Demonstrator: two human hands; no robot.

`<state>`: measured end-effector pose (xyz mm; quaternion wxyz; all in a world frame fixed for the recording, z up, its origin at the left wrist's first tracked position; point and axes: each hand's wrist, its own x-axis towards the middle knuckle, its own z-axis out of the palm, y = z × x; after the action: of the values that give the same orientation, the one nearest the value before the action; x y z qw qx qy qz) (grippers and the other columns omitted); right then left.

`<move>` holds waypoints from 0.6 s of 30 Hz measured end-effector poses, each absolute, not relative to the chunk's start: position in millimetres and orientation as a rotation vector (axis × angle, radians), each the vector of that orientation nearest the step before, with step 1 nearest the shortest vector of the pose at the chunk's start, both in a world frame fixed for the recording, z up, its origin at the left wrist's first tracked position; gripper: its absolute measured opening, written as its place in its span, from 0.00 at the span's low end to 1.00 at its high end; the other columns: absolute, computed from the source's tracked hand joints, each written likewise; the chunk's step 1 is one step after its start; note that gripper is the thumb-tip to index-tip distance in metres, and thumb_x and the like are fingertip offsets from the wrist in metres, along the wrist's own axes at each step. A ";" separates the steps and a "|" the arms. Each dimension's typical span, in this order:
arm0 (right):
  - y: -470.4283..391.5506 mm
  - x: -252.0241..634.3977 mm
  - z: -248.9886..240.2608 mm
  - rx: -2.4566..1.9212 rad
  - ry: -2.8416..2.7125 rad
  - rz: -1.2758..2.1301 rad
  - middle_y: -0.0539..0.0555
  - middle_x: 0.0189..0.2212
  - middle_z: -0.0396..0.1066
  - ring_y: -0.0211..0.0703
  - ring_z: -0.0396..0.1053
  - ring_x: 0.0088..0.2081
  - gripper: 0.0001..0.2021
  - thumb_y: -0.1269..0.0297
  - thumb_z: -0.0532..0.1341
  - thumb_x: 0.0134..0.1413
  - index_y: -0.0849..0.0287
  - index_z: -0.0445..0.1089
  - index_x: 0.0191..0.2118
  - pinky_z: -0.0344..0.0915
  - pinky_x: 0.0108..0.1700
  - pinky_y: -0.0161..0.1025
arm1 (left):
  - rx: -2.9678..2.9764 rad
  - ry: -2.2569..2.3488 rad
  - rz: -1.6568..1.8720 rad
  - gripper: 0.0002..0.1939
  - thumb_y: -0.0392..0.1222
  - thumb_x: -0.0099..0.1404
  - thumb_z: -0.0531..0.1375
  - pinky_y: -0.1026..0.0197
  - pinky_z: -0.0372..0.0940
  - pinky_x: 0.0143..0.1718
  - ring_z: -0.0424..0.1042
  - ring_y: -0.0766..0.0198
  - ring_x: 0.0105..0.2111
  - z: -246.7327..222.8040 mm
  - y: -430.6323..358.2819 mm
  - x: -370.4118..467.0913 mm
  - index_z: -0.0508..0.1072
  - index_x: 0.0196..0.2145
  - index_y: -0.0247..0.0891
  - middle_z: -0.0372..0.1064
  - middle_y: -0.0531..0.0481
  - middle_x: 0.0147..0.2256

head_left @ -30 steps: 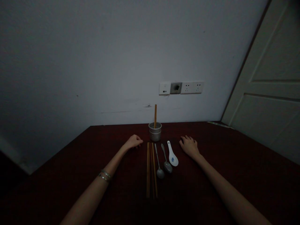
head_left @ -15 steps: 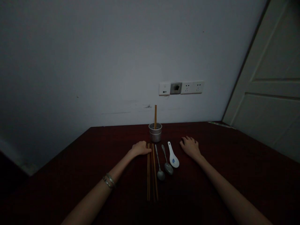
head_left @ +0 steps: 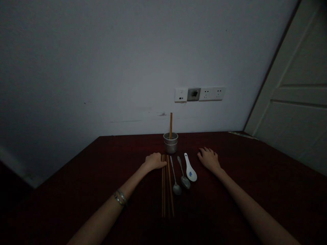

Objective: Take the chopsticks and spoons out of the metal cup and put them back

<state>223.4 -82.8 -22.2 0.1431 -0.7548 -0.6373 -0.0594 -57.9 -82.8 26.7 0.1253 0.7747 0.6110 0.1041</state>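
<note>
Several wooden chopsticks (head_left: 164, 190) lie lengthwise on the table, with their far ends by my left hand (head_left: 154, 161). The thumb of that hand reaches across the leftmost chopsticks, and its fingers are curled in a pinch at them. To their right, side by side, lie a long-handled metal spoon (head_left: 176, 189), a second metal spoon (head_left: 185, 182) and a white ceramic soup spoon (head_left: 191, 174) with a blue mark. Beyond them a metal cup (head_left: 171, 146) stands upright, more chopsticks (head_left: 171, 124) rising from it. Right of the soup spoon my right hand (head_left: 208, 159) rests on the table, open and holding nothing.
The dark red table (head_left: 122, 149) runs back to a grey wall (head_left: 114, 68). Sockets and a switch (head_left: 199, 94) are set in the wall above the cup. A pale panelled door (head_left: 293, 112) stands at the right.
The view has shifted slightly. Both hands, the chopsticks and the spoons keep their places on the table.
</note>
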 end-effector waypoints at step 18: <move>-83.5 223.3 -23.1 -2.183 -1.847 -0.184 0.63 0.54 0.59 0.57 0.52 0.55 0.22 0.59 0.45 0.57 0.61 0.62 0.52 0.48 0.51 0.53 | 2.296 1.964 0.097 0.19 0.51 0.52 0.55 0.59 0.66 0.34 0.72 0.52 0.37 28.3 -91.0 -45.8 0.74 0.35 0.35 0.72 0.39 0.37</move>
<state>223.3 -83.5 -23.1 0.1376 -0.7547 -0.6383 -0.0635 -45.8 -91.0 28.3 0.0593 0.7583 0.6484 0.0321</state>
